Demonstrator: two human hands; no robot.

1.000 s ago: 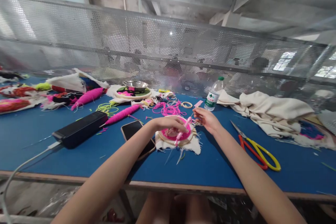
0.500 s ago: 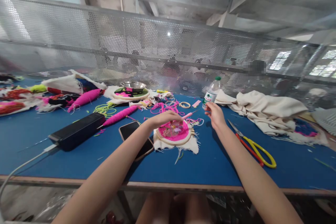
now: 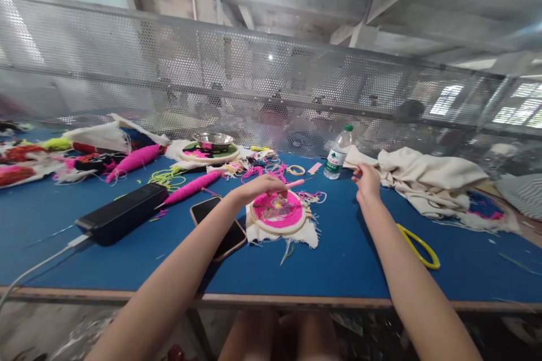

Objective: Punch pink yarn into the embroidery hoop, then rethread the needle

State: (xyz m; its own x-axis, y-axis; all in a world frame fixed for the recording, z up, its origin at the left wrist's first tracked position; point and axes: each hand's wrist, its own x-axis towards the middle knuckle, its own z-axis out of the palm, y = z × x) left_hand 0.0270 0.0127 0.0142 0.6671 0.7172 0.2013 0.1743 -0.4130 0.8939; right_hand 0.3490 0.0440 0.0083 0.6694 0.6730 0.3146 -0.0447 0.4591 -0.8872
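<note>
My left hand (image 3: pixel 263 185) grips a pink-handled punch needle (image 3: pixel 295 183), its thin metal tip pointing right. Below it lies an embroidery hoop (image 3: pixel 277 232) with white fabric, worked in bright pink around a flower-like patch. Frayed cloth sticks out round the hoop. My right hand (image 3: pixel 367 181) is raised right of the water bottle (image 3: pixel 336 155), thumb and fingers pinched; whatever thread may be between them is too fine to see. Under my right forearm are scissors (image 3: pixel 423 248), of which mainly the yellow handle shows.
A phone (image 3: pixel 212 217) and a black power bank (image 3: pixel 122 214) with a white cable lie to the left. Pink yarn (image 3: pixel 192 187), another hoop with a metal bowl (image 3: pixel 214 140) and scraps lie behind. Cream cloth (image 3: pixel 427 172) is heaped at right, before a perforated metal screen (image 3: pixel 254 84).
My right hand has moved right, away from the bottle, and its forearm now covers much of the scissors. My left hand has shifted slightly left with the punch needle.
</note>
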